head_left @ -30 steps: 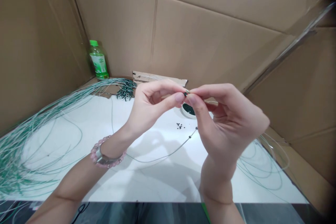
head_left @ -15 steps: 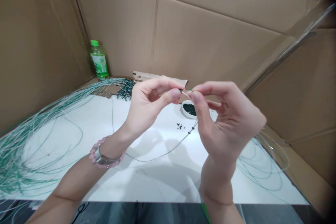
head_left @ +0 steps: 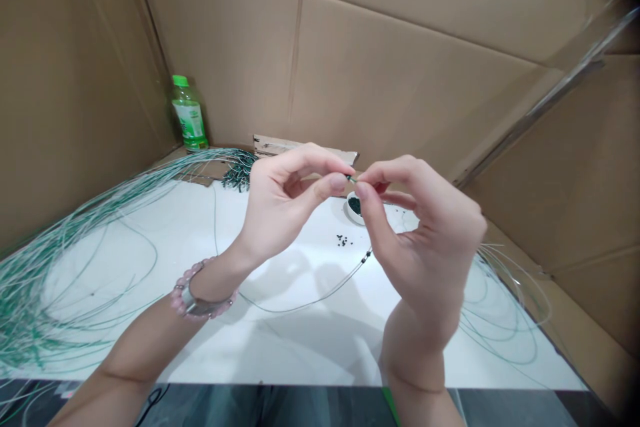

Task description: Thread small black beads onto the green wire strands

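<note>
right at the middle of the view, a tiny dark bead (head_left: 351, 179) at the end of a thin pale cord (head_left: 320, 299), up in the air between both hands, above the white surface (head_left: 310, 357) and just in front of a small white dish (head_left: 350, 215). exact seat of the bead on the cord hidden by the fingertips (too small to tell from this view). left hand (head_left: 285, 207) almost closed, thumb and forefinger pinching the cord end, other fingers loosely curled; right hand (head_left: 420, 240) much the same, pinching from the other side, tips nearly meeting those of the left. on the left wrist, a pink beaded bracelet (head_left: 179, 300). lower along the same cord, a few more dark beads (head_left: 369, 254), then a long slack curve across the surface. inside the dish, a heap of dark beads (head_left: 355, 205), with a few loose beads (head_left: 342, 240) nearby. further out, a wide spread of green-and-white cords (head_left: 50, 280) on the left, more cord loops (head_left: 500, 320) on the right, and a bunch of beaded cord ends (head_left: 240, 173) at the back, near a green-capped plastic bottle (head_left: 187, 113) and the cardboard wall (head_left: 400, 80). main risks: the bead dropping from too light a pinch and rolling away over the smooth surface; the lower beads sliding along the slack cord; the bracelet catching the loops and tangling them; a knock to the light dish, with beads spilling.
</note>
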`<state>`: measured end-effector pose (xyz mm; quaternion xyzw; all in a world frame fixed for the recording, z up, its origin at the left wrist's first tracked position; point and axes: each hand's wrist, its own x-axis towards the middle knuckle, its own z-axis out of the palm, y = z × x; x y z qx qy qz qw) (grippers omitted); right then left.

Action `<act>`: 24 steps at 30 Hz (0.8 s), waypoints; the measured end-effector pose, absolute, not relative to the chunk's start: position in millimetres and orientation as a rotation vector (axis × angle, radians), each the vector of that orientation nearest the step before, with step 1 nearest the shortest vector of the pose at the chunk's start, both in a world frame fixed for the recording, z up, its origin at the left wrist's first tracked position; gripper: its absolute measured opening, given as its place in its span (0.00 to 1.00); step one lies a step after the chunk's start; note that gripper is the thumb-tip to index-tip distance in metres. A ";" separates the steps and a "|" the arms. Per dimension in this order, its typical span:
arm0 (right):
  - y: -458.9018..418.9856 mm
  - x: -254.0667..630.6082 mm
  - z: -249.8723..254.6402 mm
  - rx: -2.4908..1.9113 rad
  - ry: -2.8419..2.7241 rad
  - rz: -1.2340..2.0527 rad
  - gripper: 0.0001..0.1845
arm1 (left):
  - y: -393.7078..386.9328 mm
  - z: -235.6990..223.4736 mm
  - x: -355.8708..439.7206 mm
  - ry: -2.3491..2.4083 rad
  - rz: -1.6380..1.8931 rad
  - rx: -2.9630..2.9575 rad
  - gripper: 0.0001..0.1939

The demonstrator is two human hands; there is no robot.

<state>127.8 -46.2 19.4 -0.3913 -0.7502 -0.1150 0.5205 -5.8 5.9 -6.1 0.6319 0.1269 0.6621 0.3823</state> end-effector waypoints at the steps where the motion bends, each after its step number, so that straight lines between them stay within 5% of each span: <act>1: -46.1 127.9 19.4 -0.937 -1.802 -0.278 0.06 | 5.6 -5.8 -6.0 0.331 1.693 1.625 0.03; 24: -47.1 133.8 19.8 -1.006 -1.849 -0.351 0.04 | 6.3 -8.1 -6.0 0.391 1.852 1.922 0.02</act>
